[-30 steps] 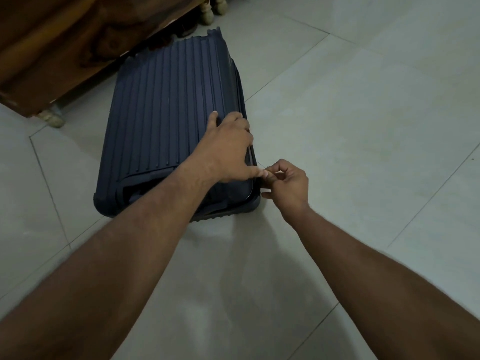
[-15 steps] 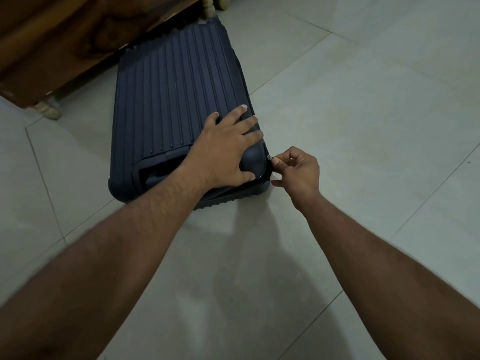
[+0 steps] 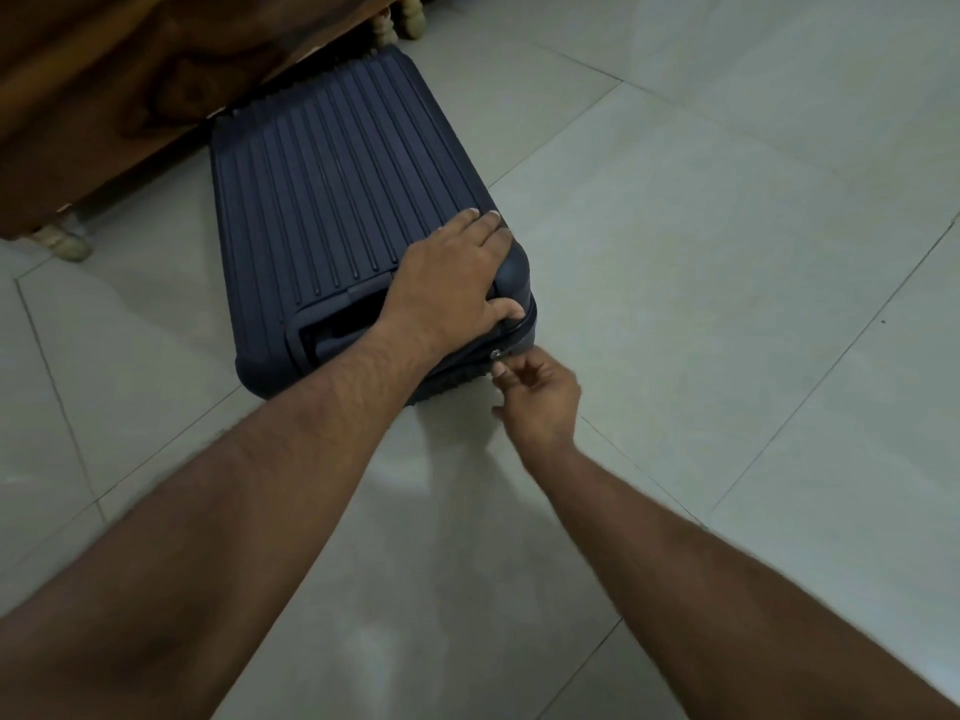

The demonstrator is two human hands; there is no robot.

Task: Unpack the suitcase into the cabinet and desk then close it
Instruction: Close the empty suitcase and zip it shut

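Note:
A dark blue ribbed hard-shell suitcase (image 3: 332, 189) lies flat on the tiled floor with its lid down. My left hand (image 3: 457, 283) presses flat on the lid's near right corner, fingers spread and the thumb over the edge. My right hand (image 3: 535, 402) is just below that corner and pinches the small metal zipper pull (image 3: 496, 354) on the suitcase's near side. The recessed handle (image 3: 332, 324) shows at the near end, partly behind my left wrist.
A dark wooden piece of furniture (image 3: 104, 96) on pale turned legs (image 3: 60, 241) stands at the upper left, touching or close to the suitcase's far end. More legs (image 3: 400, 20) show at the top. Pale floor tiles (image 3: 727, 252) stretch to the right and front.
My right hand has drawn the zipper pull round the near right corner, from the right side onto the near side. My left hand shifted from the edge to lie flat on the corner.

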